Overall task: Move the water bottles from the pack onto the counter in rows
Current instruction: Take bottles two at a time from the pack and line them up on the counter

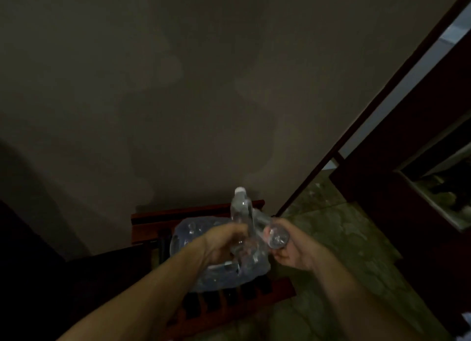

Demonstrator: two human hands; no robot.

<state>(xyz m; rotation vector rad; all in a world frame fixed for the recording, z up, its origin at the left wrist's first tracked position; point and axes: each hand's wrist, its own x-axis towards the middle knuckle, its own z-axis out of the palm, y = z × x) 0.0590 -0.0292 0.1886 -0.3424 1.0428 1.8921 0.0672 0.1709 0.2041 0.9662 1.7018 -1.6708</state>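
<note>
A shrink-wrapped pack of water bottles [193, 238] lies on a dark red wooden slatted chair [158, 223] against the wall. My left hand [224, 244] is closed around a clear water bottle [240, 208] with a white cap, held upright above the pack. My right hand [293, 251] grips a second clear bottle [277, 236], tilted with its base toward the camera. The two hands are close together over the pack's right end. The scene is dim and blurred.
A plain wall [204, 86] rises behind the chair. A dark wooden door frame [356, 126] slants up on the right, with dark furniture [407, 162] beyond it. Mottled greenish floor [344, 238] spreads to the right of the chair.
</note>
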